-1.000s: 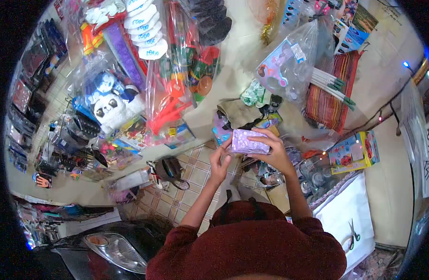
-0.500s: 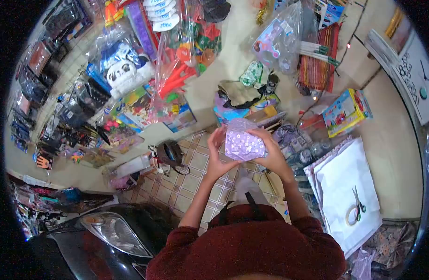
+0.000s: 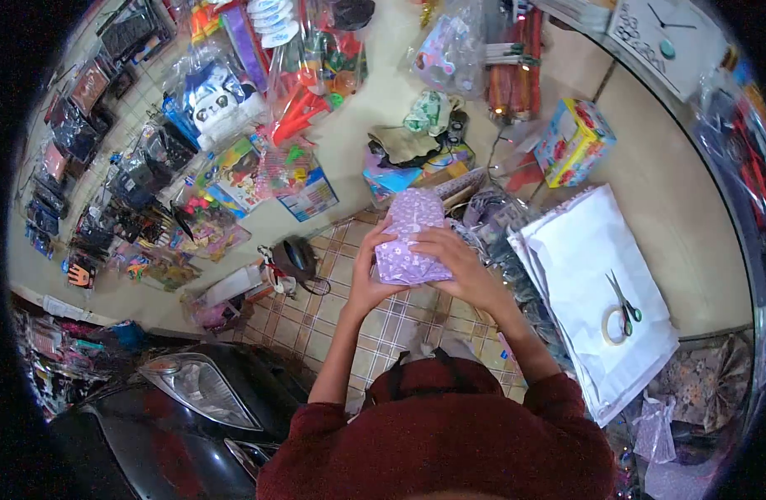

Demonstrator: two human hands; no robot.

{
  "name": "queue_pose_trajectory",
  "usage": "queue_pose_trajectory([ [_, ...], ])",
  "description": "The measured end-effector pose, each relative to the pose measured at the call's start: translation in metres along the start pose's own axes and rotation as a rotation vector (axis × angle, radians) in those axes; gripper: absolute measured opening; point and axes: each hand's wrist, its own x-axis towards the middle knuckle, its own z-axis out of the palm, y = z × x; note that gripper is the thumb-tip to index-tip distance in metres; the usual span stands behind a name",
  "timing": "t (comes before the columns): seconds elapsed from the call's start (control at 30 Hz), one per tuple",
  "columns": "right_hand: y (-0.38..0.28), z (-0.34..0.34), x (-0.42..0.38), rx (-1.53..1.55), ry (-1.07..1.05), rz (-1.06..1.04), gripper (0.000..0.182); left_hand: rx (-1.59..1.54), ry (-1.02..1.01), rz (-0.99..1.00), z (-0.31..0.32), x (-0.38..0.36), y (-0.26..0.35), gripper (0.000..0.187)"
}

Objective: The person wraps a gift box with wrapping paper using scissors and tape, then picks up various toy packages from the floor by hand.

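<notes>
Between my two hands is a parcel wrapped in purple paper with small white flowers point(image 3: 411, 218), held above the tiled floor. My left hand point(image 3: 369, 268) grips its left side, thumb beneath the near edge. My right hand point(image 3: 461, 265) lies around the right side, its fingers across the top face. What is inside the wrapping is hidden. To the right of my right hand, large white paper sheets point(image 3: 585, 250) carry a pair of scissors point(image 3: 623, 298) and a roll of tape point(image 3: 614, 324).
A motorbike front with a headlight point(image 3: 201, 388) stands at lower left. Bagged toys, including a panda plush point(image 3: 215, 108), hang beyond my hands. A colourful box point(image 3: 573, 142) and a wall clock point(image 3: 666, 37) are at upper right. The tiled floor point(image 3: 316, 321) shows below.
The parcel has turned so more of its long top face shows, and my right fingers now lie across it. The view has shifted, moving surroundings on the right leftward and up.
</notes>
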Motion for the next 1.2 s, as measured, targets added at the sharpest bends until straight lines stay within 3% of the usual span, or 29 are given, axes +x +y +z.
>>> queue_pose_trajectory([
  [0.3,-0.036,-0.067,-0.082,-0.181,0.055,0.015,0.067,0.084,-0.015,0.252,0.09,-0.01,0.038,0.08],
  [0.77,-0.04,-0.147,-0.191,-0.497,0.068,0.055,0.062,0.035,-0.033,0.385,0.23,-0.041,0.055,0.069],
  [0.97,-0.031,-0.167,-0.207,-0.347,0.039,0.064,0.043,0.071,-0.012,0.353,0.257,-0.046,0.052,0.066],
  [1.2,-0.019,-0.177,-0.213,-0.011,0.053,0.225,0.021,0.131,0.018,0.252,0.271,-0.05,0.058,0.061],
])
